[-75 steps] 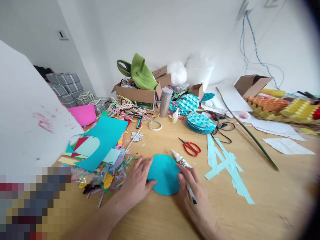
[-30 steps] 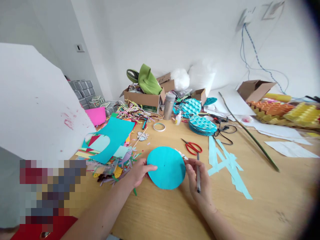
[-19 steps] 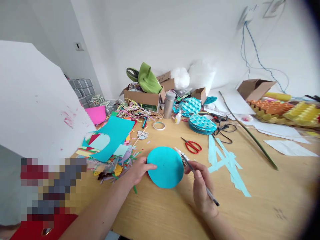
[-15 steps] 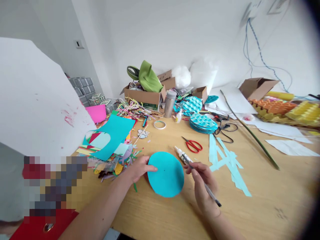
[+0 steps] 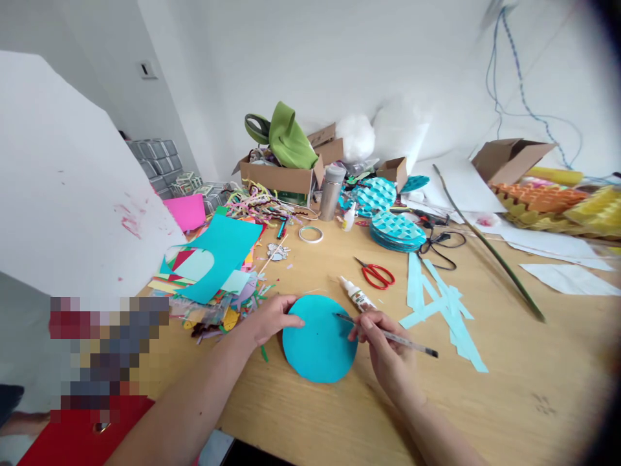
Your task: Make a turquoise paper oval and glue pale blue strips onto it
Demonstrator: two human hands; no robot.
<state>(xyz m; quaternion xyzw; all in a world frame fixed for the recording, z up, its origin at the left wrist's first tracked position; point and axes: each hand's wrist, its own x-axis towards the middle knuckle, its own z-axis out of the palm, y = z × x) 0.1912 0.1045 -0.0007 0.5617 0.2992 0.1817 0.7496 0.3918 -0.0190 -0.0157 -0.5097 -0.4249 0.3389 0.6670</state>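
A turquoise paper circle [image 5: 317, 346] with a small dark dot near its middle lies before me. My left hand [image 5: 275, 319] grips its left edge, thumb on top and fingers underneath. In my right hand [image 5: 383, 340] is a slim pen [image 5: 407, 342], its tip over the circle's upper right part; whether it touches the paper I cannot tell. The right fingers are at the circle's right edge. Just behind them lies a white glue bottle [image 5: 356, 294]. Red-handled scissors [image 5: 376, 275] rest farther back, beside pale blue paper strips [image 5: 449, 310].
Left of my hands are turquoise sheet paper [image 5: 233, 243] and heaped scraps. A tape roll [image 5: 310, 234], a metal flask [image 5: 332, 194] and stacked turquoise discs [image 5: 398, 232] stand behind. A green stalk [image 5: 490, 246] lies at right. A person's blurred arm shows at far left.
My right hand has swung the pen lower and flatter, bringing its tip over the circle. The left hand keeps its hold on the left edge. The view has shifted slightly.
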